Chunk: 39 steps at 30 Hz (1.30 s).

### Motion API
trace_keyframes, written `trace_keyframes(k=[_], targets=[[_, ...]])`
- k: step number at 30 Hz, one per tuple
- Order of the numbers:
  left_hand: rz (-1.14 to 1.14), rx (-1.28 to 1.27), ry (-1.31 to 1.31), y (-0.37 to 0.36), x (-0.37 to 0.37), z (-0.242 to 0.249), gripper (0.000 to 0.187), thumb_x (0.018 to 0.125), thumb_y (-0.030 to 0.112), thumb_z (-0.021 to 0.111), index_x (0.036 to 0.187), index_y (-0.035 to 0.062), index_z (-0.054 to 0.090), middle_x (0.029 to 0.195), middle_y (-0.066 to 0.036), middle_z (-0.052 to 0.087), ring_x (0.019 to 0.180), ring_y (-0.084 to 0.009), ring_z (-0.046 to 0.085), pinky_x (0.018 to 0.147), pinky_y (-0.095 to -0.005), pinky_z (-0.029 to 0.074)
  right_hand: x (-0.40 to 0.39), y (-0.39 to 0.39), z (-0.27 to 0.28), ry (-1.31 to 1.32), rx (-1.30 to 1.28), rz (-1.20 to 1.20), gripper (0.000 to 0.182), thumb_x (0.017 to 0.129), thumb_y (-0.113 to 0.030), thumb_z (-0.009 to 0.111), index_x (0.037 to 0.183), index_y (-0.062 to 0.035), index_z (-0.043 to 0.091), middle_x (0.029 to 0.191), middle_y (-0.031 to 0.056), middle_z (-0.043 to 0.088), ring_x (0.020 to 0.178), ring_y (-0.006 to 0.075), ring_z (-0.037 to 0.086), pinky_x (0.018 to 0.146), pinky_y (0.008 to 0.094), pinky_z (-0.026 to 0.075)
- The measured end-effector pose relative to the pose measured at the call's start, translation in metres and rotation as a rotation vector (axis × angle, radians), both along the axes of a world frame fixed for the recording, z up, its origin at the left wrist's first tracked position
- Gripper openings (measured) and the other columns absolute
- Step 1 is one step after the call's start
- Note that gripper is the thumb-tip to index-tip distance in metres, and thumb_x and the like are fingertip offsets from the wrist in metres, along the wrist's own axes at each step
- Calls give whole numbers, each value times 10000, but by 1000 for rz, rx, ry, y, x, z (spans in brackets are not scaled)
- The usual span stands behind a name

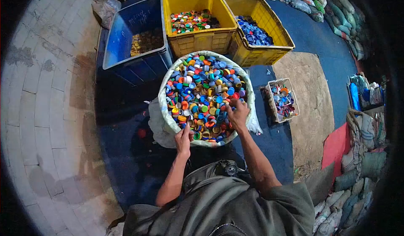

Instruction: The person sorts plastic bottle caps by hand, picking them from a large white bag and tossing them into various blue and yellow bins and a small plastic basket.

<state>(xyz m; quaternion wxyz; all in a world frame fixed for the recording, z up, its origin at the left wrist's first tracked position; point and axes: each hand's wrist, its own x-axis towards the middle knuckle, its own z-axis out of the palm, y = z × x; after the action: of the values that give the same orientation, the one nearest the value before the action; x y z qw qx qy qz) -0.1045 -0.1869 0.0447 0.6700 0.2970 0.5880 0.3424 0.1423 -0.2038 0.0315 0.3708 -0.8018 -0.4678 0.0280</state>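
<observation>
A wide round container (165,115) with a pale cloth-like rim is heaped with plastic bottle caps (205,96) in many colours. My left hand (183,140) is at its near left rim, fingers curled together; whatever may be inside them is hidden. Over the right part of the heap, my right hand (238,115) hovers or touches the caps, fingers bent and apart, with no cap clearly visible in them.
Behind stand a blue bin (134,19) with yellowish caps, a yellow bin (200,2) with mixed caps and another yellow bin (269,15) with blue caps. A small white crate (293,94) of mixed pieces sits right. Filled sacks (372,168) line the right side.
</observation>
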Motion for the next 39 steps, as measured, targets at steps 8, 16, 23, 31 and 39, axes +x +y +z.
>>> trace_keyframes(k=[8,16,23,31,39], targets=[[-83,41,67,3,-28,-10,384,903,385,592,817,15,650,686,8,564,583,-57,483,542,-219,404,-26,34,-10,-147,-309,-18,543,744,-275,707,1229,-131,511,1088,75,615,1059,319,489,837,516,334],[-95,108,50,2,-24,-13,311,917,313,582,843,14,626,725,-5,599,583,-53,466,533,-228,374,-24,41,-27,-35,-229,2,509,737,-252,717,1197,-129,537,1042,98,623,1017,317,506,842,518,340],[-55,237,28,21,5,-23,194,859,201,671,929,47,577,785,2,597,629,-42,490,546,-204,382,-7,23,-7,473,41,10,391,783,-160,709,1119,-5,583,951,123,638,856,191,611,741,307,476],[-310,553,397,59,50,-20,343,771,151,719,1046,16,563,893,-69,656,745,-119,587,668,-281,476,18,-49,27,1708,314,76,401,851,-50,638,1223,12,502,1066,94,584,963,180,601,799,269,525],[-450,713,453,42,90,-26,321,761,135,713,1041,52,579,910,-54,651,798,-194,581,699,-340,471,29,-92,25,1930,575,45,365,747,-51,625,1100,8,558,978,102,588,856,193,566,784,315,489]])
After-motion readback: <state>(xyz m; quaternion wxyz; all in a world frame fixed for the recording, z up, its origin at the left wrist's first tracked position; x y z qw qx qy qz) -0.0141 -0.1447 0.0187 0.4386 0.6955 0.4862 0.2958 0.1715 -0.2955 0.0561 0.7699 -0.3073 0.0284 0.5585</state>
